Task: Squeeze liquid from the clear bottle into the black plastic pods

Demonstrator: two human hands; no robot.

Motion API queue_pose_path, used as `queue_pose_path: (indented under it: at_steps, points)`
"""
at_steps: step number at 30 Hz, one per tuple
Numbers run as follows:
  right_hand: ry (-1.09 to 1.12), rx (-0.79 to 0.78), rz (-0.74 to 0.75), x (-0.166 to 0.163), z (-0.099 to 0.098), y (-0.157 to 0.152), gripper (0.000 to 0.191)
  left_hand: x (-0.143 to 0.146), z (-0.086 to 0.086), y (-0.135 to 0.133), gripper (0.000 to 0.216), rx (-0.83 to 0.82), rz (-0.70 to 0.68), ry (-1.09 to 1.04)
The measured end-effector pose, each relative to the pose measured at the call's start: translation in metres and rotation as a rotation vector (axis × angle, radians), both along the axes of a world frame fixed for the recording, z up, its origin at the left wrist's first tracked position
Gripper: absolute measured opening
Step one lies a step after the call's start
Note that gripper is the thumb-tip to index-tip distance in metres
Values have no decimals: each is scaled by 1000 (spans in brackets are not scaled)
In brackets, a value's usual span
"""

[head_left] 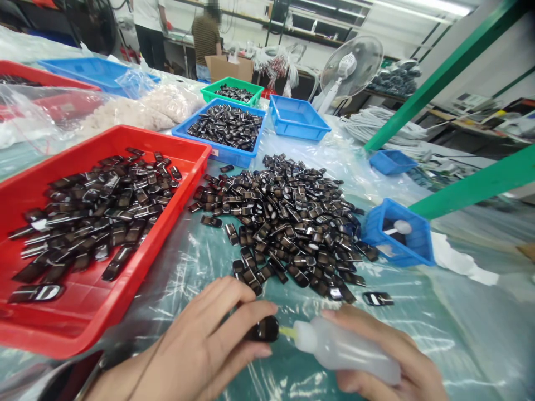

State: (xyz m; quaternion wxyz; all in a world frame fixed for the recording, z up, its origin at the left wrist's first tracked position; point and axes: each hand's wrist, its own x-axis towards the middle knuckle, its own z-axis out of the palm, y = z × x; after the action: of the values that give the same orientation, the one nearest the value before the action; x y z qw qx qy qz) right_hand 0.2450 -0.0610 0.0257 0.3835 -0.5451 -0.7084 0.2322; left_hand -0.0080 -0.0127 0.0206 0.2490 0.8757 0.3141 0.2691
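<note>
Between the thumb and fingers of my left hand (213,334) is a small glossy black plastic casing (267,328), its far part hidden by the fingers. My right hand (388,351) is wrapped round a translucent white squeeze bottle (351,345), tilted sideways. The bottle's yellowish nozzle tip (287,332) points left and meets the end of the casing; whether it touches I cannot tell. Just beyond both hands lies a large heap of similar black casings (288,217). One loose casing (378,299) rests right of the heap, above my right hand.
On the left stands a red tray (167,234) of casings. Behind the heap are a blue bin (251,159) of black parts, a green bin (254,89) and another blue bin (301,131). A small blue box (413,250) sits right, by green posts (472,184). Two people stand far back.
</note>
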Motion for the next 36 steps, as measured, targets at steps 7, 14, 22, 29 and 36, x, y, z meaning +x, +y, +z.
queue_pose_path:
  at_steps: [7, 14, 22, 29, 36]
  points:
    - [229, -328, -182, -4, -5, 0, 37, -2, -5, 5, 24, -70, 125, -60]
    - [246, -289, -7, -23, -21, 23, 25, 1, -3, 12, 27, -309, 486, -205]
    - [-84, 185, -272, -36, -41, 18, 44, 1, -1, 10, 35, -435, 482, -298]
    - [-418, 329, 106, -69, -25, 12, 22, 3, -11, 5, 30, -398, 374, -307]
    - [-611, 297, 128, -100, -38, 39, 30, 0, -4, 3, 27, -360, 343, -308]
